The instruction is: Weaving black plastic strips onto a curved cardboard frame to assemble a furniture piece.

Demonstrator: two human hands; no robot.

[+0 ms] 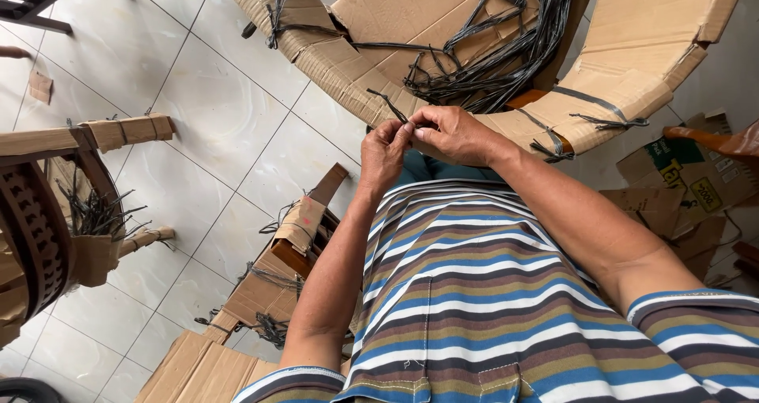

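Note:
My left hand [383, 154] and my right hand [452, 136] meet in front of my striped shirt, fingers pinched together on a thin dark plastic strap [389, 104] that sticks up and left from them. Just beyond the hands is a chair frame wrapped in brown cardboard [348, 71], tied with the same dark straps. A loose bundle of dark straps [506, 55] lies in the cardboard-lined hollow behind my right hand.
Another cardboard-wrapped chair piece [304, 229] stands on the pale tiled floor [205, 118] at lower middle. A wrapped wooden chair [47, 213] fills the left edge. Flattened printed cartons [688, 181] lie at right. Cardboard sheets [198, 371] lie at bottom left.

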